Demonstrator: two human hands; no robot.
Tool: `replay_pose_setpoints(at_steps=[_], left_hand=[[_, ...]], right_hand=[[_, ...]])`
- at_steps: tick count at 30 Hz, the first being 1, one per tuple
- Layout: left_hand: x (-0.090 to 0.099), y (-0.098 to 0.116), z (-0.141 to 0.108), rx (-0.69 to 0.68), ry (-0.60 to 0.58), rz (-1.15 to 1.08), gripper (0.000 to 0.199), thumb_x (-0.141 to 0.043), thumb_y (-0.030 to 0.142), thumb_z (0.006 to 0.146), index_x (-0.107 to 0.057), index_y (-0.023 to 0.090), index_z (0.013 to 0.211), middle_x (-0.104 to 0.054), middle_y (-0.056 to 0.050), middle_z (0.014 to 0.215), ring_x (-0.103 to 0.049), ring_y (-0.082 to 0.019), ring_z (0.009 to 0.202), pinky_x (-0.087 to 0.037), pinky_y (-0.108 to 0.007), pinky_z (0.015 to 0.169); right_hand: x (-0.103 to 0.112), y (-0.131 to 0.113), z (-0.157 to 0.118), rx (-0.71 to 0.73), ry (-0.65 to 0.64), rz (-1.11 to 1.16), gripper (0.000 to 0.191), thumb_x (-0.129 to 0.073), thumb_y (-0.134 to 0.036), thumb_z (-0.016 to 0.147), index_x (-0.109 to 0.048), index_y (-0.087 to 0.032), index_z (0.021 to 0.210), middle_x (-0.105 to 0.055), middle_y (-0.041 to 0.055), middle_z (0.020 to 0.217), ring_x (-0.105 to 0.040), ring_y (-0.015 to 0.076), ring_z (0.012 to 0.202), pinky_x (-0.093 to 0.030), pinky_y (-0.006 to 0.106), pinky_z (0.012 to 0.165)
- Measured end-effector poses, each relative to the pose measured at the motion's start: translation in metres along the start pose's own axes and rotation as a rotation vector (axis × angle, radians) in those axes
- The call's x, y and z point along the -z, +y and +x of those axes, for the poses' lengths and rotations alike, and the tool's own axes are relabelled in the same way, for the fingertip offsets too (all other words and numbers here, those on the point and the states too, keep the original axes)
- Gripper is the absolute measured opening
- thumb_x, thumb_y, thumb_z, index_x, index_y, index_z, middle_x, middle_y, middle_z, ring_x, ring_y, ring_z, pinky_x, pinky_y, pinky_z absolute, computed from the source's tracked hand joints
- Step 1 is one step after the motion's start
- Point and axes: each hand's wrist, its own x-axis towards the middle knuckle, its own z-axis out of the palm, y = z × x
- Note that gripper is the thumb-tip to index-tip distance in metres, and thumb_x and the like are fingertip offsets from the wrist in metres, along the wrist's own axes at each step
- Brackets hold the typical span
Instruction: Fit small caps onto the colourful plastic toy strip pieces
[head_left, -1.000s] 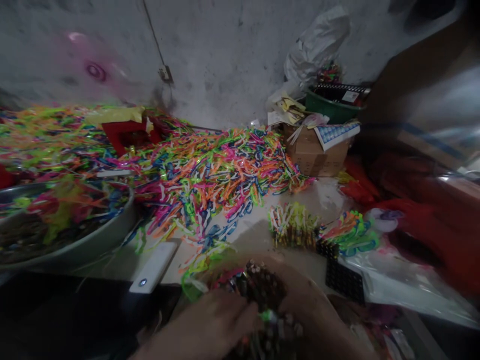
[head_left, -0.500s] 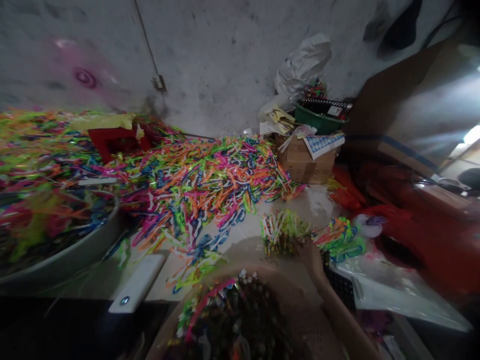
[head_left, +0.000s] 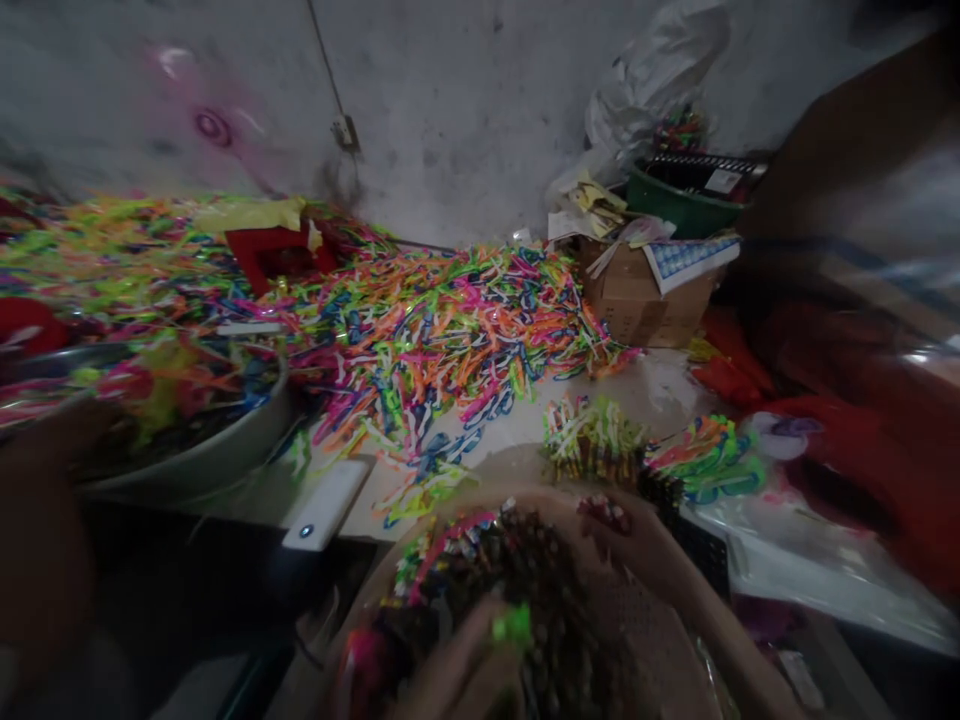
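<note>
A round tub (head_left: 480, 496) full of small dark pieces (head_left: 555, 600) stands right in front of me. Over it, my left hand (head_left: 457, 655) is smeared by motion, with a bright green piece (head_left: 512, 626) at its fingers. Whether it grips that piece is unclear. At the tub's far right side, my right hand (head_left: 634, 535) is closed around a small bundle of thin pieces with red and whitish ends (head_left: 604, 513). Just beyond it stands a packed bunch of yellow-green and white strips with brownish lower ends (head_left: 592, 440). Orange and green strips (head_left: 709, 460) lie to its right.
A large heap of colourful strips (head_left: 450, 330) covers the table's back. At left, another person's blurred arm (head_left: 45, 480) reaches to a pale basin (head_left: 202, 455). A white bar (head_left: 330, 503), cardboard box (head_left: 652, 290), green basket (head_left: 682, 205) and red bags (head_left: 855, 450) lie around.
The view has shifted, so the scene sits further right and higher. My right hand has drawn back from the bunch to the tub's rim. My left hand and the other person's arm have come into view.
</note>
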Motion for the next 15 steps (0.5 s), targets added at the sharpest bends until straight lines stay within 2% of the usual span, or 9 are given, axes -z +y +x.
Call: replay_pose_setpoints(at_steps=[1,3,6,11,15], left_hand=[[0.002,0.004,0.005,-0.005,-0.002,0.032,0.021,-0.042,0.035,0.095,-0.06,0.025,0.103,-0.067,0.001,0.094,-0.063,-0.017,0.088,-0.051,-0.03,0.079],[0.008,0.011,0.017,-0.064,0.006,0.162,0.019,-0.041,0.028,0.094,-0.058,0.028,0.103,-0.067,0.004,0.096,-0.062,-0.016,0.092,-0.049,-0.027,0.083],[0.016,0.018,0.034,-0.239,0.044,0.467,0.021,-0.042,0.021,0.093,-0.055,0.026,0.109,-0.066,0.001,0.104,-0.06,-0.019,0.1,-0.047,-0.03,0.087],[0.02,0.014,0.042,-0.459,0.075,0.7,0.026,-0.038,0.03,0.097,-0.049,0.023,0.12,-0.067,-0.002,0.103,-0.064,-0.017,0.09,-0.052,-0.029,0.078],[0.021,0.008,0.043,-0.632,0.105,0.874,0.028,-0.036,0.027,0.097,-0.052,0.021,0.12,-0.066,-0.002,0.094,-0.063,-0.018,0.088,-0.052,-0.033,0.077]], right_hand=[[-0.004,-0.014,-0.01,0.073,0.011,-0.033,0.028,-0.049,-0.044,0.082,-0.055,-0.019,0.072,-0.057,-0.0012,0.058,-0.055,0.0135,0.052,-0.043,0.022,0.047],[-0.011,-0.035,-0.025,0.214,-0.003,-0.092,0.023,-0.052,-0.04,0.083,-0.062,-0.02,0.084,-0.065,0.0023,0.072,-0.061,0.0168,0.068,-0.049,0.025,0.06],[-0.015,-0.049,-0.039,0.369,0.024,-0.161,0.026,-0.059,-0.037,0.079,-0.064,-0.024,0.101,-0.069,0.0048,0.096,-0.063,0.0201,0.089,-0.05,0.029,0.079],[-0.011,-0.052,-0.044,0.349,0.002,-0.207,0.028,-0.061,-0.037,0.079,-0.064,-0.026,0.104,-0.069,0.003,0.102,-0.064,0.0191,0.092,-0.05,0.027,0.081],[-0.008,-0.059,-0.043,0.341,-0.017,-0.2,0.023,-0.06,-0.037,0.079,-0.067,-0.024,0.098,-0.068,0.0048,0.105,-0.062,0.0211,0.099,-0.048,0.03,0.087]])
